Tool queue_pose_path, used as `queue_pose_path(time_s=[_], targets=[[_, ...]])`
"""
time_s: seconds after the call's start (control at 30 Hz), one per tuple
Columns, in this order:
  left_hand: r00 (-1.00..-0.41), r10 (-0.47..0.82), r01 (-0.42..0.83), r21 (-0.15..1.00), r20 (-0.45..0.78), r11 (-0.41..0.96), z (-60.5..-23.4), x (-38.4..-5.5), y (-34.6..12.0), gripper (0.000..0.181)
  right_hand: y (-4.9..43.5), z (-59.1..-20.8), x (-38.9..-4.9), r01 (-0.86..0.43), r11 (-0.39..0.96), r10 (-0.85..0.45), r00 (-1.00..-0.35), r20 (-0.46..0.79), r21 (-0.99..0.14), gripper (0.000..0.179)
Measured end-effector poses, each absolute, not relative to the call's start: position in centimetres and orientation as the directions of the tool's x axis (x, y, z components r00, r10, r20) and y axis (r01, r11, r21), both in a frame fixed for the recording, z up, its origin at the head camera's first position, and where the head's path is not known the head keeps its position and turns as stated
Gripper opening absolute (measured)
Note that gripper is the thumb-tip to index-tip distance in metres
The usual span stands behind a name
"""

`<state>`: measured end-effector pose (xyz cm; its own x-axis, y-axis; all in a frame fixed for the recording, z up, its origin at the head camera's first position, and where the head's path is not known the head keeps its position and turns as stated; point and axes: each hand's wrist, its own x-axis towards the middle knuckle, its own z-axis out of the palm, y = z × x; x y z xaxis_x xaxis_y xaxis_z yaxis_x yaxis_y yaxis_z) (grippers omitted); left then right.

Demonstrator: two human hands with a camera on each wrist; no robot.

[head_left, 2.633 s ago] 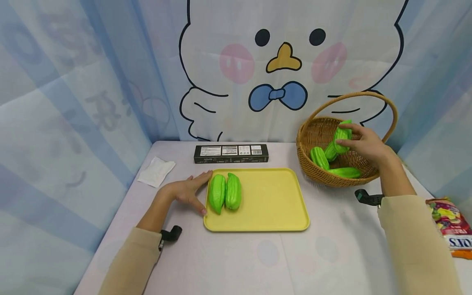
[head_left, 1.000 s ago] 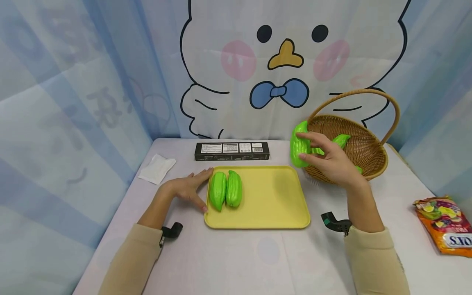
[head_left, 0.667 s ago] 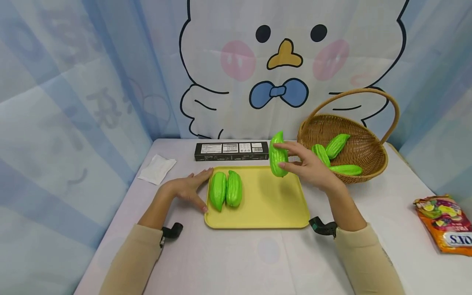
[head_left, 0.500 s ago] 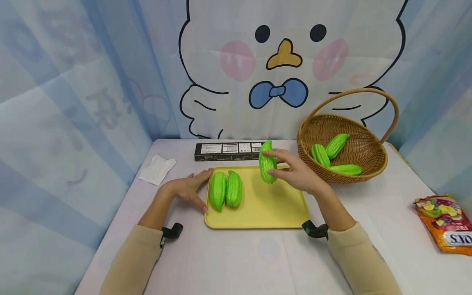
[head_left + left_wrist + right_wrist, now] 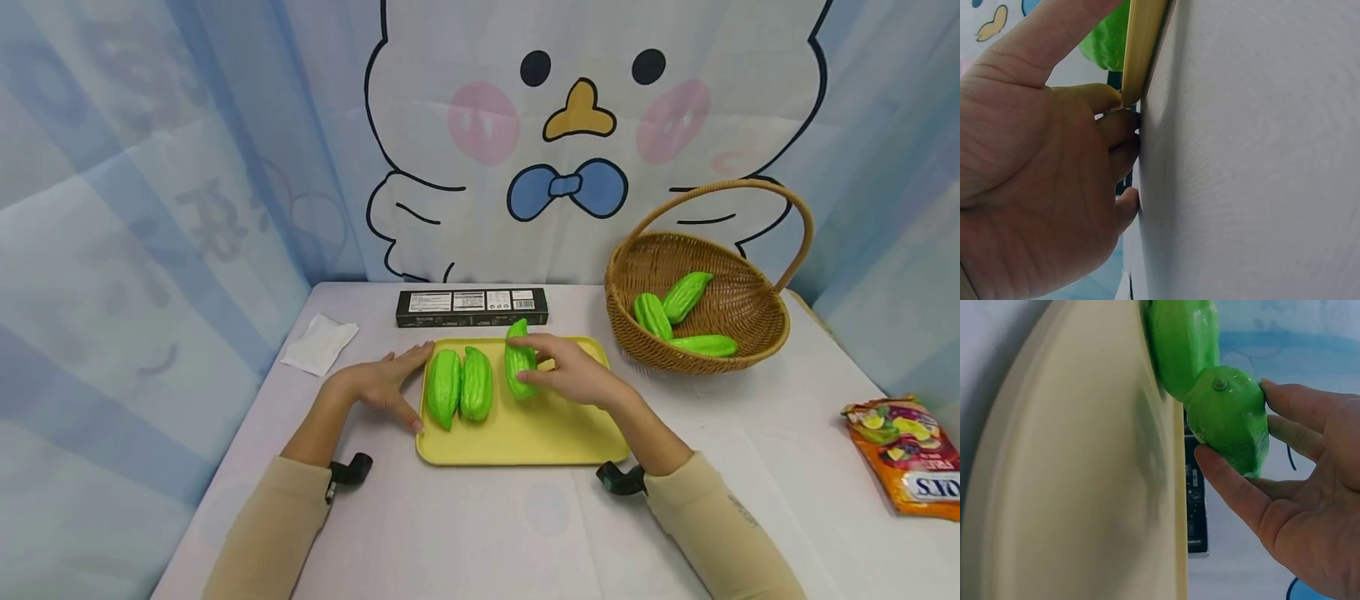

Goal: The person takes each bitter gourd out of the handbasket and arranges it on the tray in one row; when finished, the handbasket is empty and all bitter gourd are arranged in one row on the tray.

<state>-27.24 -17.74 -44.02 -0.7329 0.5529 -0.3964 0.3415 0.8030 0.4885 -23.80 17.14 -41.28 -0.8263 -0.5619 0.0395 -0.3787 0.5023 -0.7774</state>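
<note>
My right hand (image 5: 573,371) pinches a green, ridged bitter melon (image 5: 519,367) between thumb and fingers, low over the yellow tray (image 5: 555,429). In the right wrist view this melon (image 5: 1225,419) has its stem end toward the camera, with a gap between it and the tray surface. Two more bitter melons lie side by side at the tray's left end, the outer one (image 5: 443,387) and the inner one (image 5: 476,385). My left hand (image 5: 378,387) is spread along the tray's left edge, thumb and forefinger touching the rim (image 5: 1138,56).
At the back right stands a wicker basket (image 5: 750,312) with a tall handle, three bitter melons inside. A black box (image 5: 471,308) lies behind the tray. A white paper packet (image 5: 318,344) is at the left, and a colourful snack bag (image 5: 903,458) near the right edge.
My right hand has lifted a bitter melon out of the basket, carried it left over the tray and lowered it beside the two there. The left hand stays at the tray edge.
</note>
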Motion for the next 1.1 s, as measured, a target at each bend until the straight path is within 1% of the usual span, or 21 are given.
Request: queue_pose_path(time_s=[0.47,0.83,1.1], targets=[[-0.737,0.541,0.327,0.488,-0.404,0.810,-43.9,-27.2,-17.7,0.148,16.2,-42.5,-23.8,-0.361,0.555,-0.583,-0.812,-0.040,-0.750,0.058],[-0.745,0.528,0.317,0.479,-0.408,0.818,-43.8,-27.0,-17.6,0.147,16.0,-43.3,-24.1,-0.362,0.575,-0.584,-0.810,-0.057,-0.733,0.058],[-0.736,0.542,0.332,0.482,-0.405,0.811,-43.9,-27.1,-17.7,0.147,15.8,-43.4,-23.9,-0.354,0.578,-0.585,-0.808,-0.072,-0.735,0.060]])
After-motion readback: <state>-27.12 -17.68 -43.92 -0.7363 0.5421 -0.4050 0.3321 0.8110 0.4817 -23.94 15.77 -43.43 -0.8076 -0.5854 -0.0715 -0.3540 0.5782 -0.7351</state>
